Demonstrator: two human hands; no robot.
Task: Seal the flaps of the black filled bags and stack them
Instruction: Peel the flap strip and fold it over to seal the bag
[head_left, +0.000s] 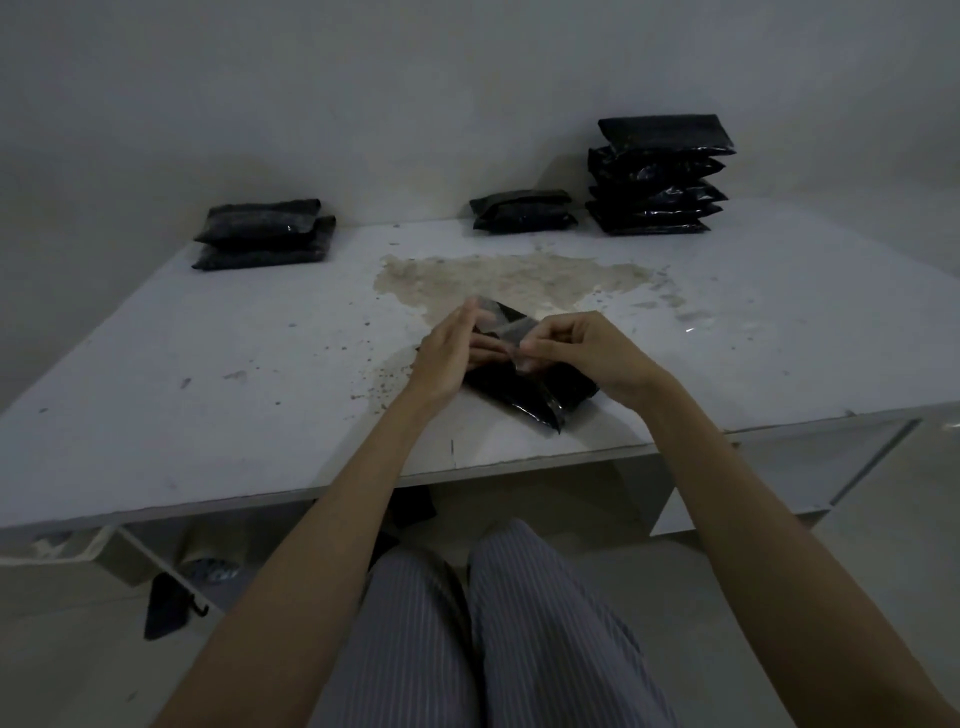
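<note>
A black filled bag (530, 389) lies at an angle near the front edge of the white table (208, 364). Its flap (501, 322) stands up at the far end. My left hand (447, 353) holds the flap's left side, fingers mostly straight with the thumb behind it. My right hand (576, 345) has curled fingers that pinch a thin clear strip (522, 358) at the flap. A tall stack of several black bags (657, 176) stands at the back right.
A low pile of black bags (522, 210) sits at the back centre, and another low pile (265, 234) at the back left. A brownish stain (509, 280) spreads over the table's middle. A wall rises right behind the table. My striped trousers show below.
</note>
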